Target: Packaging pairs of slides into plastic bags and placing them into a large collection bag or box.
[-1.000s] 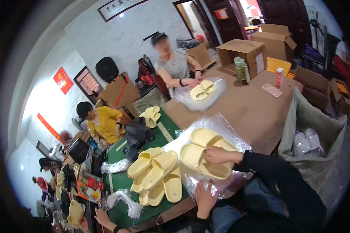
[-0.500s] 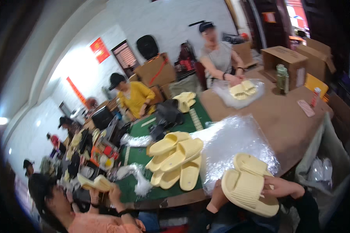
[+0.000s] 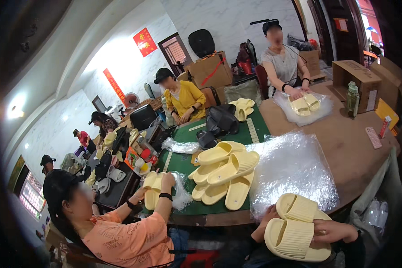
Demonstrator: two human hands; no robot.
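While the right grip reaches over the nearer slipper and appears to pinch it just behind the strap, the left grip sits at the toe end of the pair, its fingers partly hidden, so how tightly they close I cannot tell. The two slippers lie side by side, toes pointing the same way, at the counter's near edge, to the right of the pile and nearer the body.

To hold them well, I would let the left grip bear the toe ends from beneath and the right one press lightly, since a hard squeeze could probably dent the strap; matched edges should stop one slipper sliding over the other.

Just right of the pile and beyond the pair, clear film spreads flat and shiny; its wrinkles suggest lifting it by one corner rather than dragging. Left of the pile, a co-worker in orange handles another pale pair. Beyond the pile lie black slippers; farther off to its right, a co-worker in grey has both hands at a bagged pair.
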